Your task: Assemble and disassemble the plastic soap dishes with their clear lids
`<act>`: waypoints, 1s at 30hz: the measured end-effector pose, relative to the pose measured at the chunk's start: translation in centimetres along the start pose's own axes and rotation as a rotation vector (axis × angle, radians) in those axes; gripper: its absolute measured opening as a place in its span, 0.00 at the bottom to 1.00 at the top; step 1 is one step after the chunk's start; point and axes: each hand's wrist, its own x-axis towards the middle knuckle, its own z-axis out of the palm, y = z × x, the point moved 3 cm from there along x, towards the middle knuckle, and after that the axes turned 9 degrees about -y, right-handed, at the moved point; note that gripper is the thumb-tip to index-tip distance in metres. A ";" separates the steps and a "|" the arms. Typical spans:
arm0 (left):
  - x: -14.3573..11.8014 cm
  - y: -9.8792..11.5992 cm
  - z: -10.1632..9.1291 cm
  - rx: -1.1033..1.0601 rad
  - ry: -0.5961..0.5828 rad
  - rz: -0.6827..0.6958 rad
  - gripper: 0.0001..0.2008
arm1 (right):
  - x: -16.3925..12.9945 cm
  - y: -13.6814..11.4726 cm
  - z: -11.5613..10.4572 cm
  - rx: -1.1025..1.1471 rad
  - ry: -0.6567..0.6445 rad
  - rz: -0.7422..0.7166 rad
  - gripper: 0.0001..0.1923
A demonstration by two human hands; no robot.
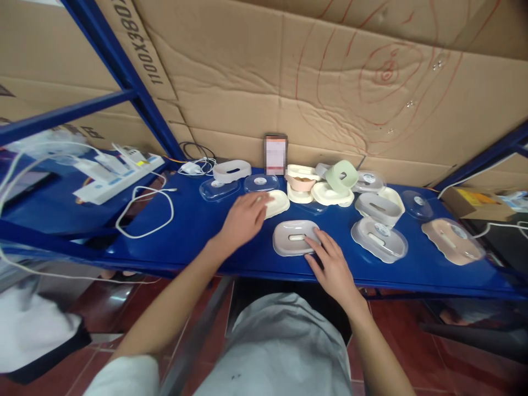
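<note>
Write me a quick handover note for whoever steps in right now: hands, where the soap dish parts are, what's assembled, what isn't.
Left hand: flat on the cream tray, not gripping.
Right hand: fingers on the grey tray near the blue shelf front edge.
Done: two dishes with clear lids, grey lidded dish and pink lidded dish.
Left: loose clear lids and a pile of trays by the cardboard.

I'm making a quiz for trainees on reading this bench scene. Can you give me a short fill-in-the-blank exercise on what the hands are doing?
1. The left hand rests on a ______-coloured soap dish.
2. The right hand touches the near edge of a ______ soap dish.
3. Both dishes lie on a ______ shelf.
4. The white cable lies to the ______ of the left hand.

Missing words: cream; grey; blue; left
</note>
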 end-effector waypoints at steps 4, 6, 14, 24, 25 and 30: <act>5.9 -5.8 -0.2 0.069 -0.205 -0.145 0.28 | 0.0 -0.3 -0.2 -0.018 0.006 0.015 0.25; 7.3 -7.3 0.1 0.059 -0.240 -0.146 0.25 | 0.0 -0.3 -0.2 -0.021 0.004 0.018 0.24; 5.5 -8.6 0.7 0.002 -0.165 -0.139 0.22 | 0.1 -0.2 -0.1 -0.003 0.010 0.010 0.23; 8.9 -11.1 0.3 -0.041 -0.289 -0.072 0.23 | 0.0 -0.1 0.1 -0.016 0.003 0.012 0.22; 8.7 -10.9 0.0 -0.048 -0.291 -0.068 0.24 | 0.0 -0.2 0.1 -0.017 0.005 0.012 0.22; 6.4 -8.8 -2.5 -0.086 -0.182 -0.073 0.20 | 0.1 -0.2 0.0 -0.013 0.003 0.013 0.22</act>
